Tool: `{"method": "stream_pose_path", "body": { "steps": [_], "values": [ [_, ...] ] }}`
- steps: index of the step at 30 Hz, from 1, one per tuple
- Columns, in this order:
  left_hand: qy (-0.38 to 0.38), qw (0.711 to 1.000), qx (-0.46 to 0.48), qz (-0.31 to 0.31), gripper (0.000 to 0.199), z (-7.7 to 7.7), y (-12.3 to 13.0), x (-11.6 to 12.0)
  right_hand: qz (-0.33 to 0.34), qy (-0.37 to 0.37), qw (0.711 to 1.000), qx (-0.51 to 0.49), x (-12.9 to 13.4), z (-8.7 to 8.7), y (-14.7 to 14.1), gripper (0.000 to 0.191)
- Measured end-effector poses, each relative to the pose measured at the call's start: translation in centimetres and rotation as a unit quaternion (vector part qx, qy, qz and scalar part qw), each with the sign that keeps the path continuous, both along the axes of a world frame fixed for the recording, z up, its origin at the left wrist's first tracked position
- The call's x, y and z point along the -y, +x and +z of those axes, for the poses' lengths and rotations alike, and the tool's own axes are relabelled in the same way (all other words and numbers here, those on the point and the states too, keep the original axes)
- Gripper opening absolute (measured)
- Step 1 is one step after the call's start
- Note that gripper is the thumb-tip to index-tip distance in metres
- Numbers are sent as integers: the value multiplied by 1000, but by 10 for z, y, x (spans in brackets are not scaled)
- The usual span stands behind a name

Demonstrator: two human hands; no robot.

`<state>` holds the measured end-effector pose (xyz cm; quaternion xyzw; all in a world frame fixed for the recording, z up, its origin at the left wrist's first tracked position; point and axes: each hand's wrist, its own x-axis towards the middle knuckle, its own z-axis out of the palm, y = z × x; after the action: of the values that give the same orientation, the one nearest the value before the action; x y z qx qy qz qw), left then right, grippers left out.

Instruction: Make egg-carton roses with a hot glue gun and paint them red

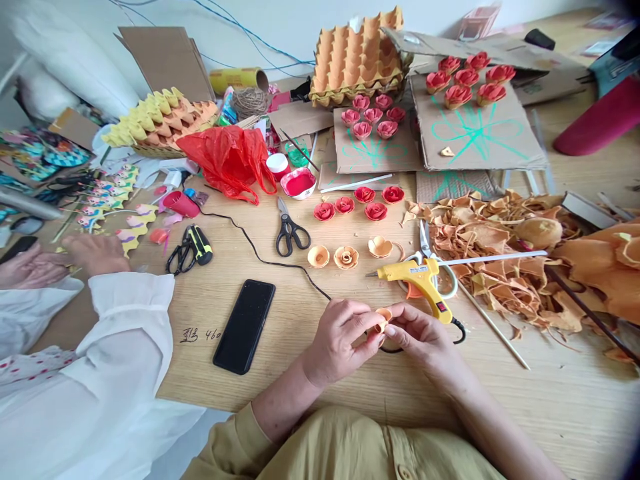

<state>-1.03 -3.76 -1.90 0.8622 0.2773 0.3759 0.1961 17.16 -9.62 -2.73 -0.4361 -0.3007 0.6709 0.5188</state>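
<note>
Close to the table's near edge, my left hand [345, 340] and my right hand [423, 337] meet around a small orange flower piece [383, 320], shaped from thin curled petals. Fingertips of both hands pinch it from either side. Just beyond my right hand lies a yellow glue gun [420, 277] with a white glue stick in its back. It rests over white-handled scissors [453, 283]. Unpainted orange flowers, a cup-shaped one [319, 257], a layered one [346, 257] and an open one [381, 247], sit ahead of my hands.
Several red flowers [365, 194] stand farther back, before cardboard panels [380, 150]. Torn egg-carton scraps [475, 247] pile up at right, near a wooden stick [495, 327]. Black scissors [290, 230], a phone [244, 327] and a red paint dish [299, 183] lie leftward. A co-worker's hands [95, 253] are at far left.
</note>
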Motion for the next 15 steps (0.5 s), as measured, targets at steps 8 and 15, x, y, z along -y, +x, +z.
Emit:
{"method": "stream_pose_path", "body": {
  "steps": [8, 15],
  "values": [
    [-64, 996, 55, -9, 35, 4, 1, 3, -2, 4, 1000, -4, -2, 2, 3, 25],
    [-101, 992, 81, 9, 21, 4, -3, 1, -2, -13, 1000, -8, 0, 3, 3, 29]
  ]
}}
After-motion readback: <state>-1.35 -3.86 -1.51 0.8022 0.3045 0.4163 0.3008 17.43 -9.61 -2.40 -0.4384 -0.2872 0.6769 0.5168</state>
